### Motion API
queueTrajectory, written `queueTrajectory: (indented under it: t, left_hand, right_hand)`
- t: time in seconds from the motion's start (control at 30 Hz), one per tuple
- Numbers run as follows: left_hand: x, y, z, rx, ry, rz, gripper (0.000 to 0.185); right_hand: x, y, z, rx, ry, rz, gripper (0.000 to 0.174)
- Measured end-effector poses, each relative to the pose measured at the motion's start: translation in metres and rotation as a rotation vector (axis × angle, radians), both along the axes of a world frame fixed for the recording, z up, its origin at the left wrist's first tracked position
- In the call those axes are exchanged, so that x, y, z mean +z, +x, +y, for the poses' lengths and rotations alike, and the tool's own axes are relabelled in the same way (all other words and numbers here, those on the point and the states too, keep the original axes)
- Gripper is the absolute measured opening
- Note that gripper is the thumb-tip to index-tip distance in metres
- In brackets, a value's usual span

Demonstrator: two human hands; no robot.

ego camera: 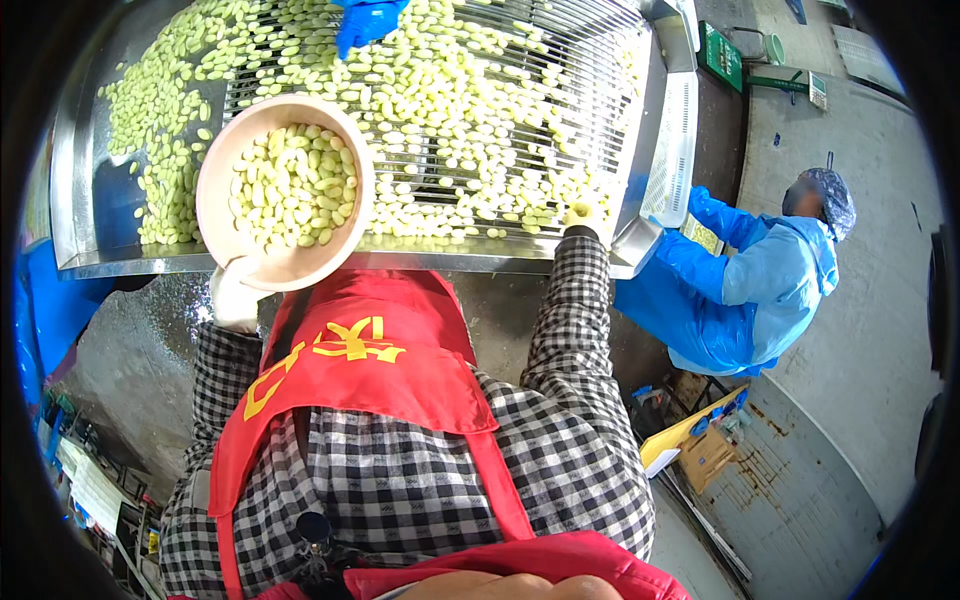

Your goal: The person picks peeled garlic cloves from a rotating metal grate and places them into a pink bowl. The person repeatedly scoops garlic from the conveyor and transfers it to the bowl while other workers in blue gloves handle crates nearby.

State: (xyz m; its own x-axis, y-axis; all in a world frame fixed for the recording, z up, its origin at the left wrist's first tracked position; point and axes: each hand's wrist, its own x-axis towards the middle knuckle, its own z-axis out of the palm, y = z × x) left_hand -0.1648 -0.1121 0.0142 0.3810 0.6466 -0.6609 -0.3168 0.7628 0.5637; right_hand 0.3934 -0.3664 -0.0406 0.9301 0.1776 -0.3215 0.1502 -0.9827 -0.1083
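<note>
My left hand [235, 294], in a white glove, grips the near left rim of a pale pink basin [208, 187]. Pale green, oval fruits that look like grapes [296, 187] fill much of the basin's bottom. The basin is over the near edge of a stainless-steel sorting table [390, 262]. My right hand [583, 217], in a pale glove, is among loose grapes [450, 127] at the table's near right corner. Its fingers are partly hidden, and whether it holds any fruit is unclear.
A slatted metal grate [517, 139] lies under the grapes. Across the table, another person's blue-gloved hand [367, 26] reaches over them. A co-worker in blue [757, 277] stands right, beside a white perforated crate [670, 150]. More blue clothing [60, 307] shows at left.
</note>
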Motion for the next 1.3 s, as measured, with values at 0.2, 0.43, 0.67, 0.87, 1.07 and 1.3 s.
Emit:
queueTrajectory:
  t: [0.2,0.43,0.67,0.87,1.07,1.3]
  left_hand:
    - [0.005,-0.012,0.002,-0.072,0.119,0.059,0.038]
    - [-0.012,-0.032,0.005,-0.083,-0.03,-0.009,0.036]
    - [0.008,-0.004,-0.006,-0.003,-0.025,0.249,0.033]
    - [0.005,0.015,-0.018,0.055,-0.003,0.173,0.037]
    - [0.032,-0.007,-0.033,0.114,-0.039,0.242,0.035]
    - [0.039,-0.029,-0.049,0.049,-0.164,0.443,0.035]
  right_hand:
    - [-0.009,0.007,0.014,0.168,-0.19,-0.045,0.056]
    - [0.009,-0.02,0.052,0.032,-0.288,-0.011,0.057]
    - [0.057,-0.085,0.107,0.1,0.213,0.088,0.041]
    - [0.105,-0.226,0.175,0.78,0.733,0.424,0.032]
    - [0.056,-0.182,0.285,1.023,0.391,-0.198,0.021]
    - [-0.006,-0.109,0.306,0.837,-0.429,0.109,0.032]
